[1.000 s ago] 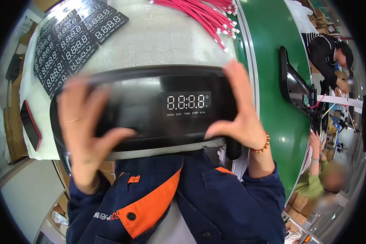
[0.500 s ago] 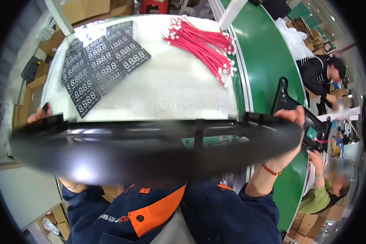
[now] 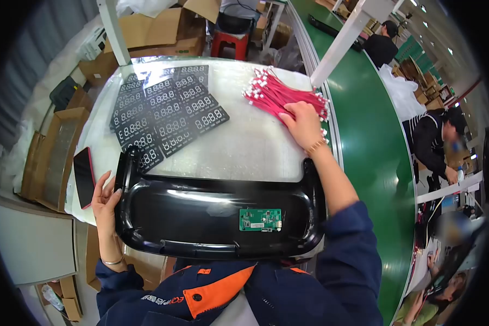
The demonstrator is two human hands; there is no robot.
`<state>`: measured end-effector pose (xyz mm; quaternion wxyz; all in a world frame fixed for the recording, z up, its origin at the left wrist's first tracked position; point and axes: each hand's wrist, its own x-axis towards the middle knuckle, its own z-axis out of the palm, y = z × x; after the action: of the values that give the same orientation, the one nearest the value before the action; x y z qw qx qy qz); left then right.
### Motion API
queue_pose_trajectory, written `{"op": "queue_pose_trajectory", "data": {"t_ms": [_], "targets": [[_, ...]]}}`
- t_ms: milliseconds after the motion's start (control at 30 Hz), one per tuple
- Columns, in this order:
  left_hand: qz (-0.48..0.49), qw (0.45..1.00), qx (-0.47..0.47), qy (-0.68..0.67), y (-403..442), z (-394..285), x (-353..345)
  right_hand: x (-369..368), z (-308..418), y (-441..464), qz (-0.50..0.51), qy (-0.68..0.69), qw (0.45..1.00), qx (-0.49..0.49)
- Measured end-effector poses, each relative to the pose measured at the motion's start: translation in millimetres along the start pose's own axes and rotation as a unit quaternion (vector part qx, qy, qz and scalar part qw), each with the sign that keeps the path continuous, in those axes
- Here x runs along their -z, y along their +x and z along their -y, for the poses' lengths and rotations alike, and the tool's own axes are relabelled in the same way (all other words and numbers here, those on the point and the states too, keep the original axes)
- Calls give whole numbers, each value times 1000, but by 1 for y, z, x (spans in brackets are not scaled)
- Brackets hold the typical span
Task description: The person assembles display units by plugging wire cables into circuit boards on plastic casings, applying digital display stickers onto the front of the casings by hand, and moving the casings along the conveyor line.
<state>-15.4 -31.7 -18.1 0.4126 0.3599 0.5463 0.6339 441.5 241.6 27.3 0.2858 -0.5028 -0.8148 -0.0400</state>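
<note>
A black plastic housing (image 3: 201,223) lies in front of me, its hollow side up. Inside it, right of the middle, sits a green circuit board (image 3: 252,220). My left hand (image 3: 104,204) grips the housing's left edge, thumb over the rim. Farther forward, my right hand (image 3: 303,125) is on the pile of red cables (image 3: 274,92) with white connectors, thumb and fingers closed around some strands. The fingertips are partly hidden among them. Black digit display panels (image 3: 165,103) lie overlapped at the left back of the table.
A phone (image 3: 84,176) rests at the table's left edge. White posts (image 3: 339,43) rise at the back corners. The green conveyor (image 3: 358,141) runs along the right, with co-workers beyond it. Cardboard boxes (image 3: 54,157) stand at left, a red stool (image 3: 229,46) behind.
The housing has come down from a raised, edge-on pose to lie hollow side up. My right hand has left it and reached to the red cables; my left hand stays at its left end.
</note>
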Motion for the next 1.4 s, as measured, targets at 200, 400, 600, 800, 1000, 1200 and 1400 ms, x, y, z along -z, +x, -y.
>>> {"op": "queue_pose_trajectory", "data": {"t_ms": [200, 400, 600, 800, 1000, 1200, 1400], "targets": [[-41, 981, -106, 158, -1, -27, 8, -9, 4, 26, 73, -26, 994, -72], [205, 958, -46, 193, 21, -139, -101, 78, 51, 7, 52, 233, 970, -49], [374, 915, 146, 23, 54, -127, -219, 129, 96, -42, -97, 116, 971, 183], [435, 883, 179, -6, 39, -84, -258, 145, 87, -88, -71, 69, 984, 148], [429, 846, 315, -41, 1, -45, -277, 117, 103, -121, -9, 131, 984, 119], [415, 837, 354, -29, -13, -24, -277, 108, 102, -140, 81, 110, 986, 99], [476, 748, -237, 399, 0, -25, -248, 106, 73, -160, 231, 98, 961, 117]]}}
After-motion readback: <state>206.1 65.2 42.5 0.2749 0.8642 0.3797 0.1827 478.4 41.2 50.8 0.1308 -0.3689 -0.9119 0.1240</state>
